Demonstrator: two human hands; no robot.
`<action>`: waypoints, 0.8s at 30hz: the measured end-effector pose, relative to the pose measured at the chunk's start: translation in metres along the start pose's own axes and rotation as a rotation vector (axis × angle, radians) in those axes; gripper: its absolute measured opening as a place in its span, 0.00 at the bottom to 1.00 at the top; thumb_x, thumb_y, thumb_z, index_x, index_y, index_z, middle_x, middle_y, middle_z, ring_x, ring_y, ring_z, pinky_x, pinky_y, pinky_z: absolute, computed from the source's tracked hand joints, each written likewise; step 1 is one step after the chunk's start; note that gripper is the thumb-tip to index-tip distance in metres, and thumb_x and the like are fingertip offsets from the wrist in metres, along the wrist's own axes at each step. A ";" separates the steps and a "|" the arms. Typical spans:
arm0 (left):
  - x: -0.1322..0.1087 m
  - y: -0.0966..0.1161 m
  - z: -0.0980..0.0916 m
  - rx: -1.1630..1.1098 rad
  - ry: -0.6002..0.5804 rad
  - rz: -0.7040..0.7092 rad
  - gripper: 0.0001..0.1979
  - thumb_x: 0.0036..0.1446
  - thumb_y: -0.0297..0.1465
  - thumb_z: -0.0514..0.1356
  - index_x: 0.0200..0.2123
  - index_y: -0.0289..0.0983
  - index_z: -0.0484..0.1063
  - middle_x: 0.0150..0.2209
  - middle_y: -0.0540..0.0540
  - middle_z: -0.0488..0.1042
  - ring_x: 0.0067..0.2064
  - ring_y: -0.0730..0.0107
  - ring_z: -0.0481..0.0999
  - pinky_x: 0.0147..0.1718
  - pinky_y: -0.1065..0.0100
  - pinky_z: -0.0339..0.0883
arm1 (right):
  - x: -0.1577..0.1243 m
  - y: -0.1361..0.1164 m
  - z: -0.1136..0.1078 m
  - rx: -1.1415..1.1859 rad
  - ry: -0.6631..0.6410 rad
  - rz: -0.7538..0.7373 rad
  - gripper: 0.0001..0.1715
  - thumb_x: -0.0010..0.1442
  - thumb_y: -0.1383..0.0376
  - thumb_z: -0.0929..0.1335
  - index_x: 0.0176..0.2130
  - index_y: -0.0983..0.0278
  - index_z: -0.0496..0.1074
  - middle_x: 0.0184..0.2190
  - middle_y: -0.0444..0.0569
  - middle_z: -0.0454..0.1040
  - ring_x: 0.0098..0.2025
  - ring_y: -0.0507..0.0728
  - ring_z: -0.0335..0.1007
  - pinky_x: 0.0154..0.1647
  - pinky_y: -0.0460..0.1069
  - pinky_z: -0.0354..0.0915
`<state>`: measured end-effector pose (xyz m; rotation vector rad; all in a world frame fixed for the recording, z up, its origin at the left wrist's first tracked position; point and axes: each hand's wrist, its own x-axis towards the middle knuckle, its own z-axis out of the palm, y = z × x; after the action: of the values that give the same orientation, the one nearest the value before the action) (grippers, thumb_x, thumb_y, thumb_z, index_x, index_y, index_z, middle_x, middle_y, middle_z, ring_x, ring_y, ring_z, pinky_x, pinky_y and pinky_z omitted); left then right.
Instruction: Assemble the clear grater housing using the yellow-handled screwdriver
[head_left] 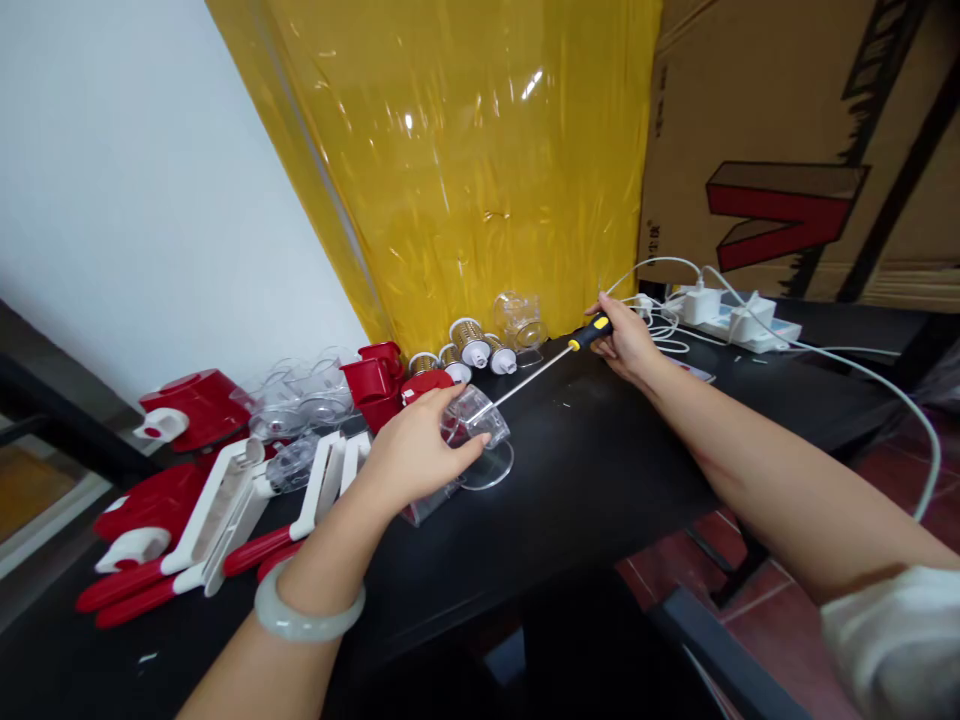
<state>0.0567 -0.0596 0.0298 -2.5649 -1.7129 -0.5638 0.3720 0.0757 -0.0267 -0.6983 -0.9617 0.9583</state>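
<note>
My left hand (424, 445) grips a clear plastic part (480, 410) with its thumb and fingers, just over the black table (555, 500). A round clear rim (491, 468) shows below it. In my right hand (621, 335) is a screwdriver (592, 332) with a black and yellow handle. Its metal shaft slants down to the left, and its tip is at the clear part; whether it is inside cannot be made out. Behind my left hand sit red plastic pieces (373, 380) and metal drums with white ends (471, 345).
Red and white handled parts (217, 510), red housings (199, 408) and clear parts (300, 395) crowd the left. A power strip (739, 322) with white cables lies at the back right. Yellow wrapping (480, 160) and a cardboard box (750, 130) stand behind.
</note>
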 end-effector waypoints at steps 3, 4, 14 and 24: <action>0.000 -0.003 0.007 -0.075 0.017 0.039 0.36 0.56 0.47 0.63 0.64 0.37 0.67 0.61 0.37 0.72 0.62 0.47 0.72 0.61 0.51 0.65 | -0.004 -0.003 0.002 0.030 0.000 0.016 0.27 0.56 0.39 0.68 0.30 0.59 0.68 0.15 0.40 0.62 0.17 0.53 0.64 0.16 0.47 0.61; 0.001 -0.004 0.008 -0.090 0.022 0.040 0.35 0.56 0.46 0.63 0.63 0.37 0.67 0.61 0.37 0.72 0.62 0.47 0.72 0.61 0.51 0.65 | -0.005 -0.006 0.003 0.049 -0.009 0.023 0.25 0.58 0.41 0.67 0.30 0.59 0.69 0.18 0.42 0.66 0.20 0.54 0.68 0.18 0.48 0.63; 0.002 -0.005 0.007 -0.111 0.016 0.028 0.36 0.55 0.48 0.65 0.63 0.36 0.67 0.61 0.36 0.73 0.61 0.45 0.73 0.60 0.48 0.66 | -0.003 -0.015 0.002 -0.036 0.053 -0.063 0.26 0.49 0.45 0.76 0.27 0.58 0.65 0.15 0.37 0.57 0.14 0.49 0.56 0.14 0.46 0.59; 0.003 -0.006 0.010 -0.124 0.059 0.029 0.36 0.53 0.47 0.66 0.61 0.36 0.69 0.60 0.37 0.74 0.59 0.48 0.75 0.59 0.49 0.67 | -0.004 -0.021 0.001 -0.040 -0.003 -0.006 0.21 0.60 0.45 0.68 0.32 0.60 0.70 0.22 0.44 0.68 0.24 0.53 0.69 0.25 0.50 0.69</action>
<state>0.0557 -0.0523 0.0204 -2.6206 -1.6710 -0.7586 0.3771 0.0635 -0.0101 -0.7274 -0.9868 0.9376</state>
